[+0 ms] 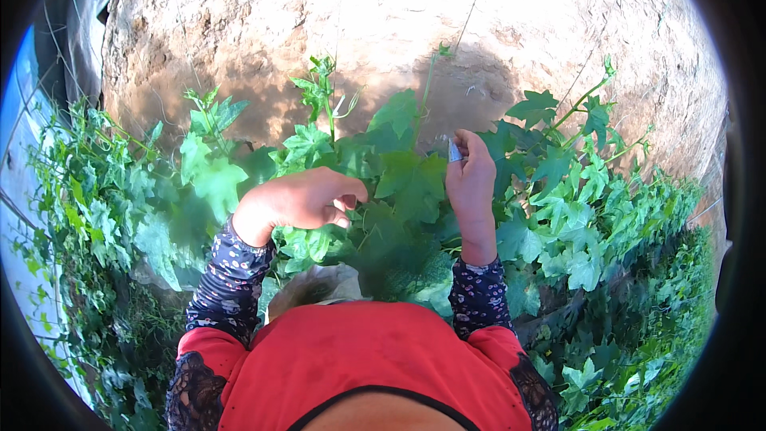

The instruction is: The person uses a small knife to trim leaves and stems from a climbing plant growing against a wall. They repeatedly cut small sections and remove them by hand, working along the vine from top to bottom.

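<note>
My left hand (307, 198) hovers over broad green leaves left of centre, palm down. Its fingers bend loosely, with the thumb a little apart, and I see nothing held between them. To the right, my right hand (472, 183) is raised with fingers closed around a small pale, shiny piece (455, 151); its exact kind is too small to tell. Between the hands spreads a large lobed leaf (411, 183) of a climbing plant. A young vine shoot (323, 96) with curling tendrils stands upright beyond my left hand.
A rough, sunlit earthen wall (383, 24) rises behind the plants. Thin strings run up across it. Another vine stem (578, 104) leans right. Dense foliage (112, 207) fills both sides, and pale sheeting (24, 271) lines the left edge.
</note>
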Demonstrator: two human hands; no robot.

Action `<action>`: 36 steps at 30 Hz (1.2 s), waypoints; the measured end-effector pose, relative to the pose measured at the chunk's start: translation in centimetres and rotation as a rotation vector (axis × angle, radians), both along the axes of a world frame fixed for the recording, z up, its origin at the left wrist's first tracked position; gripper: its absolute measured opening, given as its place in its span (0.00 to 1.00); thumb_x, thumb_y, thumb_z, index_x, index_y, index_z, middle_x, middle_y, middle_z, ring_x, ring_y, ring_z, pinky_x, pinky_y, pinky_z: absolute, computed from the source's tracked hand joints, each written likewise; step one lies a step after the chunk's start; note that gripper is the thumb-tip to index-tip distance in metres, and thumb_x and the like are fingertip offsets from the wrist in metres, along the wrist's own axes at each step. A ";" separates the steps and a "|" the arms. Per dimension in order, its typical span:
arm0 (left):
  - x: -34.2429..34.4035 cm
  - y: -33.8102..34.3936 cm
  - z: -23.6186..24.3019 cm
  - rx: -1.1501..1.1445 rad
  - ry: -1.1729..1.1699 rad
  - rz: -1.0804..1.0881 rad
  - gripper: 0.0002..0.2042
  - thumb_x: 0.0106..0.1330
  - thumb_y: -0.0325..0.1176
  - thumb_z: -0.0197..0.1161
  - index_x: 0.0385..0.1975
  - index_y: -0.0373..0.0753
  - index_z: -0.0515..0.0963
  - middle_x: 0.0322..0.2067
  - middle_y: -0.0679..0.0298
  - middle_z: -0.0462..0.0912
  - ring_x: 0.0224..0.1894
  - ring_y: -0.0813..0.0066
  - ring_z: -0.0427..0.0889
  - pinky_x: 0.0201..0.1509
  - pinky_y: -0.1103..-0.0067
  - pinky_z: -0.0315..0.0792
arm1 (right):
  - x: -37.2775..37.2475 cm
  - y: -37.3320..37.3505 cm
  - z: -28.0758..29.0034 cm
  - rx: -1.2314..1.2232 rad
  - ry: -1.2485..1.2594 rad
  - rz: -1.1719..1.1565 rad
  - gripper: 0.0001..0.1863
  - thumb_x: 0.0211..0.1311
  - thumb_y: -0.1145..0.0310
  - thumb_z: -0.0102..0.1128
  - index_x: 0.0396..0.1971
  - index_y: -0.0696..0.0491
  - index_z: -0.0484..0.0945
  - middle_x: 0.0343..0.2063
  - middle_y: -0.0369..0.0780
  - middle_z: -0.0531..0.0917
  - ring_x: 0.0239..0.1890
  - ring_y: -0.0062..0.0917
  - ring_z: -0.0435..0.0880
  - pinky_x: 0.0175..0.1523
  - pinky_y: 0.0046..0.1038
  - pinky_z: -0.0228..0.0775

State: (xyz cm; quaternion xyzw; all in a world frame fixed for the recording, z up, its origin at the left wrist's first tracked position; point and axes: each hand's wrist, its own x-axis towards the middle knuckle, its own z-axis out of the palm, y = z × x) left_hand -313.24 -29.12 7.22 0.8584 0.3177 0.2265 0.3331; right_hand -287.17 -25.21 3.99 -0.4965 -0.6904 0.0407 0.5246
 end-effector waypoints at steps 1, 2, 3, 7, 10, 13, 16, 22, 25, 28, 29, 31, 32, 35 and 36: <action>-0.6 0.4 -0.5 -0.008 -0.001 0.092 0.10 0.58 0.19 0.62 0.40 0.31 0.74 0.32 0.59 0.80 0.35 0.69 0.81 0.39 0.75 0.73 | -0.2 -0.2 0.5 -0.107 0.041 0.011 0.16 0.52 0.83 0.53 0.43 0.58 0.77 0.41 0.48 0.80 0.39 0.42 0.80 0.45 0.35 0.74; -1.0 1.3 -0.8 0.041 -0.075 0.246 0.08 0.61 0.20 0.60 0.39 0.31 0.74 0.31 0.61 0.81 0.34 0.74 0.81 0.37 0.77 0.74 | -0.9 -0.3 0.8 -0.014 -0.012 0.192 0.16 0.52 0.83 0.52 0.43 0.58 0.77 0.42 0.48 0.80 0.40 0.40 0.81 0.45 0.34 0.74; -1.1 2.2 -1.2 0.042 -0.117 0.414 0.06 0.64 0.21 0.59 0.39 0.32 0.75 0.31 0.64 0.82 0.34 0.78 0.81 0.36 0.78 0.74 | -2.2 -0.2 1.0 0.020 -0.039 0.338 0.16 0.53 0.83 0.51 0.43 0.58 0.78 0.43 0.47 0.80 0.40 0.38 0.82 0.46 0.32 0.74; -0.5 4.5 -3.0 -0.009 -0.492 0.693 0.04 0.66 0.21 0.56 0.38 0.33 0.76 0.29 0.64 0.81 0.32 0.80 0.80 0.32 0.82 0.75 | -7.5 2.7 1.4 0.194 -0.162 0.611 0.16 0.50 0.83 0.52 0.42 0.58 0.76 0.46 0.47 0.78 0.41 0.44 0.81 0.44 0.37 0.74; -0.1 5.8 -3.7 0.012 -0.615 0.773 0.06 0.68 0.23 0.56 0.42 0.33 0.75 0.33 0.64 0.81 0.34 0.81 0.80 0.32 0.82 0.77 | -9.5 5.2 0.5 0.134 -0.251 0.423 0.17 0.49 0.83 0.52 0.41 0.57 0.75 0.43 0.46 0.78 0.41 0.45 0.79 0.44 0.38 0.74; 0.1 7.0 -3.9 0.148 -0.675 0.828 0.09 0.67 0.23 0.59 0.45 0.32 0.74 0.36 0.63 0.81 0.34 0.80 0.81 0.32 0.82 0.78 | -9.9 6.0 -0.9 0.016 -0.331 0.345 0.18 0.49 0.84 0.51 0.42 0.56 0.74 0.39 0.48 0.77 0.40 0.47 0.78 0.44 0.41 0.72; 0.7 8.0 -4.0 0.090 -0.895 0.839 0.11 0.62 0.20 0.63 0.42 0.34 0.73 0.29 0.66 0.79 0.28 0.84 0.76 0.28 0.85 0.72 | -9.9 5.6 -1.9 0.077 -0.313 0.403 0.14 0.48 0.84 0.51 0.37 0.56 0.73 0.35 0.46 0.75 0.37 0.47 0.77 0.42 0.42 0.71; 0.8 8.7 -4.3 0.017 -0.898 0.888 0.05 0.64 0.25 0.63 0.38 0.34 0.77 0.29 0.68 0.79 0.26 0.84 0.75 0.27 0.84 0.72 | -10.2 4.5 -1.2 0.088 -0.370 0.352 0.13 0.49 0.84 0.52 0.37 0.56 0.69 0.33 0.47 0.75 0.36 0.48 0.77 0.39 0.42 0.71; 0.8 8.6 -4.7 0.018 -0.917 0.824 0.05 0.65 0.28 0.63 0.35 0.33 0.80 0.29 0.69 0.80 0.27 0.85 0.75 0.28 0.84 0.73 | -10.4 4.8 0.5 0.233 -0.219 0.228 0.11 0.56 0.82 0.51 0.39 0.57 0.69 0.32 0.44 0.77 0.30 0.40 0.80 0.34 0.36 0.73; 0.9 8.3 -4.9 -0.009 -0.960 0.705 0.03 0.65 0.26 0.63 0.33 0.33 0.80 0.25 0.71 0.79 0.25 0.86 0.74 0.26 0.84 0.71 | -10.3 5.5 2.7 -0.084 0.153 0.542 0.08 0.62 0.79 0.50 0.40 0.58 0.71 0.31 0.41 0.80 0.26 0.26 0.81 0.32 0.26 0.74; 0.8 8.2 -5.0 -0.024 -0.942 0.668 0.03 0.65 0.25 0.62 0.34 0.33 0.80 0.25 0.70 0.80 0.25 0.86 0.74 0.27 0.84 0.71 | -10.3 5.7 3.3 -0.179 0.147 0.599 0.07 0.63 0.78 0.50 0.41 0.58 0.71 0.31 0.40 0.80 0.26 0.23 0.80 0.32 0.24 0.74; 0.6 7.9 -4.9 -0.052 -0.906 0.596 0.04 0.66 0.24 0.61 0.37 0.33 0.81 0.26 0.70 0.81 0.26 0.86 0.73 0.30 0.85 0.71 | -10.2 6.1 4.4 -0.335 0.132 0.741 0.07 0.65 0.77 0.49 0.41 0.59 0.72 0.30 0.38 0.80 0.25 0.16 0.78 0.32 0.19 0.73; 0.5 7.8 -4.8 -0.010 -0.903 0.584 0.04 0.65 0.23 0.61 0.36 0.33 0.81 0.25 0.70 0.80 0.24 0.86 0.72 0.30 0.84 0.71 | -10.2 6.2 4.7 -0.330 0.072 0.727 0.08 0.62 0.80 0.48 0.39 0.60 0.74 0.31 0.42 0.81 0.27 0.25 0.81 0.35 0.25 0.74; 0.2 7.3 -4.5 0.015 -0.848 0.606 0.04 0.64 0.22 0.61 0.36 0.33 0.80 0.24 0.71 0.79 0.24 0.86 0.72 0.29 0.84 0.70 | -10.7 6.2 5.0 0.027 -0.212 0.508 0.10 0.58 0.82 0.48 0.39 0.60 0.74 0.32 0.49 0.80 0.32 0.38 0.81 0.40 0.32 0.73; 0.1 7.2 -4.4 0.014 -0.846 0.607 0.03 0.64 0.22 0.61 0.35 0.33 0.80 0.23 0.71 0.78 0.23 0.87 0.71 0.28 0.85 0.69 | -10.9 6.1 5.0 0.040 -0.211 0.516 0.10 0.56 0.82 0.48 0.39 0.60 0.74 0.33 0.50 0.80 0.34 0.41 0.81 0.41 0.34 0.72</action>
